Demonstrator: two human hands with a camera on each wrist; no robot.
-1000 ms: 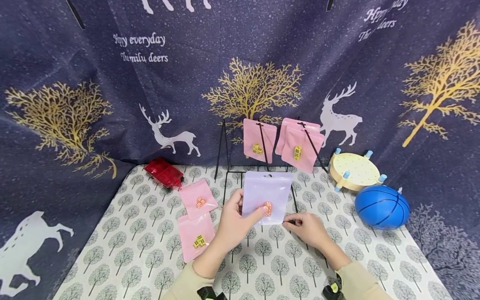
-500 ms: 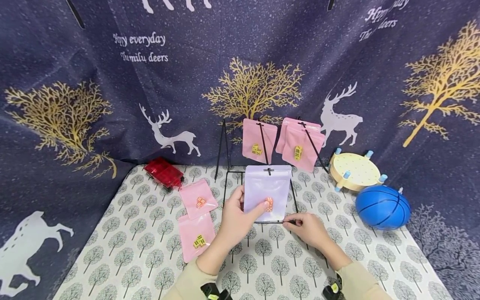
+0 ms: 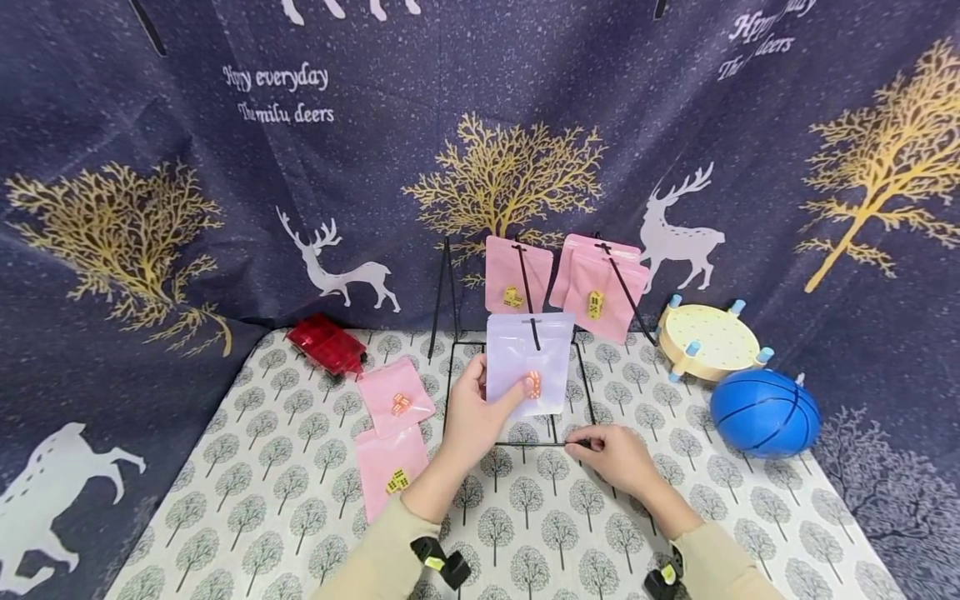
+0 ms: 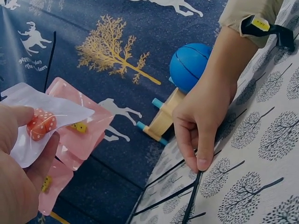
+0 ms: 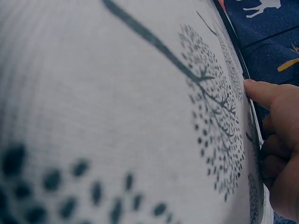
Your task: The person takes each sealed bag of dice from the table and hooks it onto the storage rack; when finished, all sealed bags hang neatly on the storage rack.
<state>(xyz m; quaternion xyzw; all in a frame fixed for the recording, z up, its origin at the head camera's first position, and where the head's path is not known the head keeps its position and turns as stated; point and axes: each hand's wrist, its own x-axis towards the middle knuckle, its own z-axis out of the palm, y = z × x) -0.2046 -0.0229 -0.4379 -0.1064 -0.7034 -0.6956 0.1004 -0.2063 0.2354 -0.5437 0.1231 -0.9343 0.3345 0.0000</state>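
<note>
In the head view my left hand [image 3: 480, 417] pinches a lavender zip bag [image 3: 551, 362] with orange dice [image 3: 535, 385] inside, its thumb over the dice. The bag hangs upright, and the tip of a black hook [image 3: 535, 333] shows in front of its top, at the hang hole. My right hand [image 3: 615, 454] pinches the front bar of a black wire display rack [image 3: 517, 444] at the table; the left wrist view shows its thumb and finger on the bar. Behind the lavender bag, one pink bag [image 3: 504, 271] hangs on the same side, and two overlapping pink bags [image 3: 626, 292] hang to the right.
Two pink bags lie on the left: one with orange dice [image 3: 401, 404], one with yellow dice [image 3: 397, 481]. A red toy vehicle [image 3: 326, 344] sits behind them. On the right are a cream round stool-like object [image 3: 708, 337] and a blue ball [image 3: 765, 414].
My left hand has moved the lavender bag up and away toward the rack; the hook tip now comes through at its top. My right hand has stayed on the bar.
</note>
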